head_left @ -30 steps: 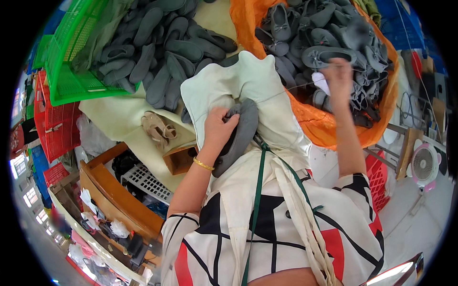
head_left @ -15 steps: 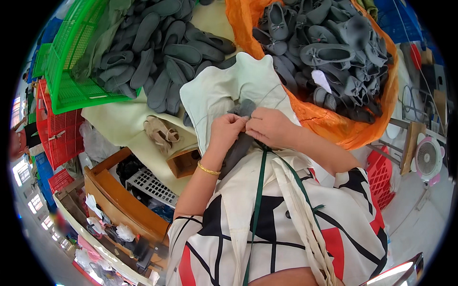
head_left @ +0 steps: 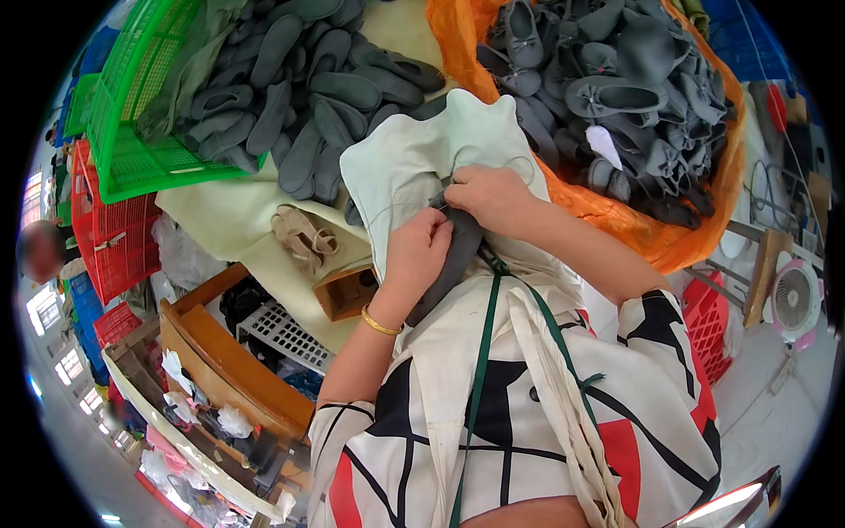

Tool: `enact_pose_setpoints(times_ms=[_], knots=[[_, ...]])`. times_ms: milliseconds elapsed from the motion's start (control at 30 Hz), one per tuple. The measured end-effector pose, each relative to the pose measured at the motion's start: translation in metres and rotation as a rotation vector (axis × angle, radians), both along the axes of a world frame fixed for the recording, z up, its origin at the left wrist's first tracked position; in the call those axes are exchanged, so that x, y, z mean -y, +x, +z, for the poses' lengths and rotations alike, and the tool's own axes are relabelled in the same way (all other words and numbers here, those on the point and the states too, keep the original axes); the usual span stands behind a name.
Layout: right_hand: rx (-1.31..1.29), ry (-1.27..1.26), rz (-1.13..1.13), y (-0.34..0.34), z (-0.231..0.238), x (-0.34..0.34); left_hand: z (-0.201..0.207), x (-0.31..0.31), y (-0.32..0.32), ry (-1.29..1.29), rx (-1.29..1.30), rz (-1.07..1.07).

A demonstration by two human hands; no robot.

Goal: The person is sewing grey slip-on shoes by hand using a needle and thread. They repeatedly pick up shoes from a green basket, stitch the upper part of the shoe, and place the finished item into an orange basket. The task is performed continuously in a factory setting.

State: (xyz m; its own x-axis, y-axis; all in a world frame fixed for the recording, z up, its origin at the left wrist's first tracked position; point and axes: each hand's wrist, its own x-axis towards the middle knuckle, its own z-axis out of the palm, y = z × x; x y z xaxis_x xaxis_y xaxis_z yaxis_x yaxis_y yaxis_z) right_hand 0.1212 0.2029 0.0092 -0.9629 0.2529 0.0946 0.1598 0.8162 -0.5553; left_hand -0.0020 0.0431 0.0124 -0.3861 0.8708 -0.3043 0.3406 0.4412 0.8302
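A dark grey shoe piece (head_left: 453,260), long and narrow, lies on the pale green cloth (head_left: 414,167) spread over the person's lap, at the centre of the view. The left hand (head_left: 421,255) closes on its near side, fingers curled over the edge; the right hand (head_left: 488,195) pinches its upper end, fingers clenched on the material. Both hands cover much of the piece, so its full outline and its far tip cannot be made out, and the fingertips of both hands are tucked out of sight. A gold bangle (head_left: 380,324) sits on the left wrist.

Beyond the grey piece, to its left, a heap of grey insoles (head_left: 299,97) spills from a green plastic crate (head_left: 132,150) onto the cream-covered tabletop (head_left: 220,211); the crate's upper part is cut off by the rim of the view. Beyond the piece to its right, an orange sack (head_left: 669,238) holds a pile of grey slippers with bows (head_left: 616,88); those at the bottom are buried and cannot be counted. Left of the piece lies a beige strap bundle (head_left: 304,238), with a small wooden box (head_left: 348,290) just beside it, its contents in shadow. Farther left stand red crates (head_left: 110,238), bent by the lens. Nearest the camera, a patterned garment (head_left: 528,422) and a green apron strap (head_left: 480,387) hide the lap's lower part.
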Motion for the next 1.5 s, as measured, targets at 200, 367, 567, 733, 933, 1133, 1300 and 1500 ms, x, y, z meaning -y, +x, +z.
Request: enact_pose_setpoints(times_ms=[200,367,567,733,933,1133,1300,1500], knots=[[-0.043,-0.045,0.056,-0.002,-0.007,-0.003,-0.015,-0.009,-0.02,-0.06,0.346,0.168],[-0.1,-0.357,-0.062,-0.004,-0.011,0.009,-0.023,-0.007,-0.022,-0.063,0.697,0.205],[-0.029,-0.954,-0.279,-0.007,-0.007,0.001,-0.022,-0.007,-0.013,-0.021,0.434,0.183],[-0.522,-1.656,-0.776,0.019,-0.014,-0.069,-0.019,-0.009,-0.012,-0.018,0.247,0.168],[-1.173,-1.552,-1.186,0.082,-0.016,-0.157,-0.014,-0.01,-0.013,0.016,0.173,0.118],[-1.25,-1.466,-1.272,0.109,-0.027,-0.162,-0.006,-0.009,-0.007,0.089,-0.146,0.033],[-1.261,-1.374,-1.198,0.137,-0.018,-0.159,0.0,-0.017,-0.003,0.031,-0.598,-0.209],[-1.177,-1.393,-1.033,0.092,0.036,-0.163,0.001,-0.011,-0.011,0.034,-0.741,-0.221]])
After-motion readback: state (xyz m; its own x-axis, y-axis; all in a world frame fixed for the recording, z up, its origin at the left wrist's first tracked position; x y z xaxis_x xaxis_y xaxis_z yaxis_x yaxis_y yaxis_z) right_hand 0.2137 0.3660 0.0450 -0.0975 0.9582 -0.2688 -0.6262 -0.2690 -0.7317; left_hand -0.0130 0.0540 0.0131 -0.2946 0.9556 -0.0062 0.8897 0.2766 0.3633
